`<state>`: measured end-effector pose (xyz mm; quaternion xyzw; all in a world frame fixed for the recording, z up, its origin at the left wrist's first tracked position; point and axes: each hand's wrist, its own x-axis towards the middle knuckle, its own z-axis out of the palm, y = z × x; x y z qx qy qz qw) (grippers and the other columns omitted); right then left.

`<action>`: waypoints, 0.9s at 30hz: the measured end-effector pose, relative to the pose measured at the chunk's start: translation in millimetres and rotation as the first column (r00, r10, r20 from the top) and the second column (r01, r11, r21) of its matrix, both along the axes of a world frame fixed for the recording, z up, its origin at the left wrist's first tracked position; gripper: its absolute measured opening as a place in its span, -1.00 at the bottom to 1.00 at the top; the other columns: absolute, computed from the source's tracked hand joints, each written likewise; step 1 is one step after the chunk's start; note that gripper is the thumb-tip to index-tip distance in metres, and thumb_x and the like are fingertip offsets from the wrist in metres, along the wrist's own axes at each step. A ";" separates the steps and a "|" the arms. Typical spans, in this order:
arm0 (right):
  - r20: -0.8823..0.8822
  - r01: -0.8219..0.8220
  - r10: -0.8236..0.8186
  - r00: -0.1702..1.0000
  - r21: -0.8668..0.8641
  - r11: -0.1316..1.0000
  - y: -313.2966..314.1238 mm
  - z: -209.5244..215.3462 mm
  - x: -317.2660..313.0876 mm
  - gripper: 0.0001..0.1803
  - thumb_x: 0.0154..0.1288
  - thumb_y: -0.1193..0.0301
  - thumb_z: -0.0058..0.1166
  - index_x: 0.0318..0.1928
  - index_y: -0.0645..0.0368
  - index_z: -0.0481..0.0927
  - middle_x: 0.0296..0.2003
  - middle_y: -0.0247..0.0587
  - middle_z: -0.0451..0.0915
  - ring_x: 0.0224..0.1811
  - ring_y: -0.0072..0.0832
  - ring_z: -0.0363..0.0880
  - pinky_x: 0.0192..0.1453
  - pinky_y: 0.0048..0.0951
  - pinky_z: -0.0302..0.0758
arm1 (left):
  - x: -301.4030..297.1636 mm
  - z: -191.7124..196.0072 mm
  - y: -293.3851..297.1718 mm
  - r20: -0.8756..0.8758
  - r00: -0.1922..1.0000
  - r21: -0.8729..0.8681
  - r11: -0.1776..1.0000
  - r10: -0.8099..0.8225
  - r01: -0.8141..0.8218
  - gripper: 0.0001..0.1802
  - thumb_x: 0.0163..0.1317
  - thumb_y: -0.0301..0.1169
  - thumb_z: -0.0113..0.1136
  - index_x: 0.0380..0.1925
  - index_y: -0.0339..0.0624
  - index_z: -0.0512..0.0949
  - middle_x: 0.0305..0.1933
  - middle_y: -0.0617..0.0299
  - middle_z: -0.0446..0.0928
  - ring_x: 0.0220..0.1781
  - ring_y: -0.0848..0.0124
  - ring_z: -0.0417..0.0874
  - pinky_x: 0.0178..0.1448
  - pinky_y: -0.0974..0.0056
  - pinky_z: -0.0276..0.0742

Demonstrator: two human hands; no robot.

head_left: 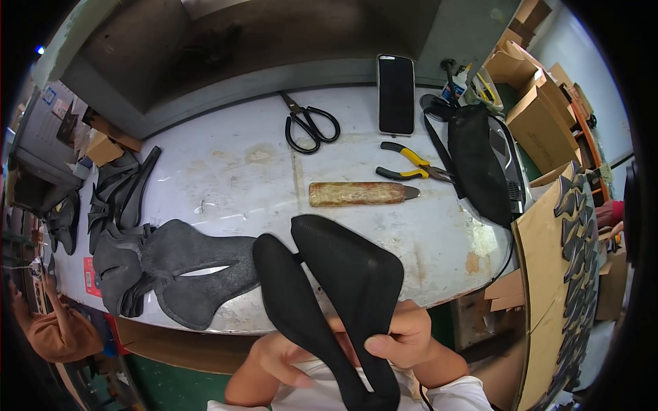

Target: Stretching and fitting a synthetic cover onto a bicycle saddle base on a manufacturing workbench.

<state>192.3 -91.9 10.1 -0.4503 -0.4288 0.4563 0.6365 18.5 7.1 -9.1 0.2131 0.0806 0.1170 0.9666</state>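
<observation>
A joined pair of black shoe insoles stands tilted up in front of me at the table's near edge, its two lobes split by a long gap. My right hand grips the right-hand piece, thumb on its face and fingers curled behind. Behind the left-hand piece is my left hand, a digit pointing out below it and the other fingers mostly hidden. Left of the held pair lie dark grey insoles, overlapping on the table, their narrow part reaching behind it. A stack of similar pieces adjoins them.
The white table carries black-handled scissors, yellow-and-black pliers, a tape-wrapped knife, a phone and a black pouch. Dark strips lie at left. A cardboard panel with many pieces stands right. Another person sits far left.
</observation>
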 end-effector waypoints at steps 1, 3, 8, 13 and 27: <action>0.001 -0.002 0.002 1.000 0.000 1.000 2.5 -0.6 5.7 -0.81 0.35 0.45 0.15 -0.26 0.40 0.64 -0.50 -0.15 0.66 -0.55 -0.51 0.58 -0.49 -0.48 0.42 | -1.7 5.7 2.6 0.001 1.000 0.000 1.000 0.002 -0.002 -0.57 0.15 -0.45 0.30 0.03 -0.40 0.55 -0.10 0.01 0.61 -0.07 0.29 0.62 -0.01 0.18 0.50; 0.526 0.018 -0.011 0.851 -0.008 1.000 1.8 -6.0 17.5 -0.79 0.35 0.41 0.16 -0.26 0.37 0.65 -0.56 -0.22 0.63 -0.58 -0.49 0.58 -0.45 -0.50 0.48 | -0.4 14.5 14.5 -0.263 0.960 0.431 0.878 -0.100 0.209 -0.39 0.30 -0.54 0.16 0.34 -0.38 0.23 -0.12 0.10 0.61 -0.03 0.34 0.63 0.12 0.22 0.51; -0.487 -0.007 -0.096 0.868 -0.205 0.979 -6.6 -17.4 -0.1 -0.67 0.44 0.33 0.04 0.05 0.28 0.36 0.09 -0.01 0.46 -0.07 -0.39 0.60 -0.12 -0.42 0.55 | 1.5 21.3 7.2 -0.270 0.813 0.556 0.773 0.515 -0.305 -0.51 0.38 -0.58 -0.01 0.27 -0.47 0.19 -0.15 0.07 0.61 -0.04 0.39 0.61 0.17 0.27 0.46; 0.116 -0.017 0.033 0.993 -0.134 0.991 -5.2 -15.4 -3.7 -0.66 0.27 0.48 0.25 -0.01 0.35 0.48 -0.10 -0.07 0.59 -0.17 -0.47 0.64 -0.18 -0.51 0.56 | -2.2 24.0 -3.7 -0.224 0.730 0.683 0.639 0.645 -0.355 -0.59 0.35 -0.55 0.08 0.17 -0.44 0.34 -0.13 0.10 0.62 -0.05 0.43 0.59 0.15 0.32 0.44; -0.362 0.015 -0.030 0.932 -0.043 0.999 -5.4 -10.0 -19.4 -0.48 0.23 0.65 0.25 0.08 0.25 0.22 -0.32 -0.18 0.62 -0.27 -0.62 0.61 -0.19 -0.57 0.57 | -7.3 38.3 0.5 -0.362 0.828 0.338 0.888 0.428 -0.311 -0.32 0.42 -0.35 -0.05 0.42 -0.27 -0.08 -0.17 -0.21 0.61 -0.39 0.24 0.72 -0.72 0.46 0.47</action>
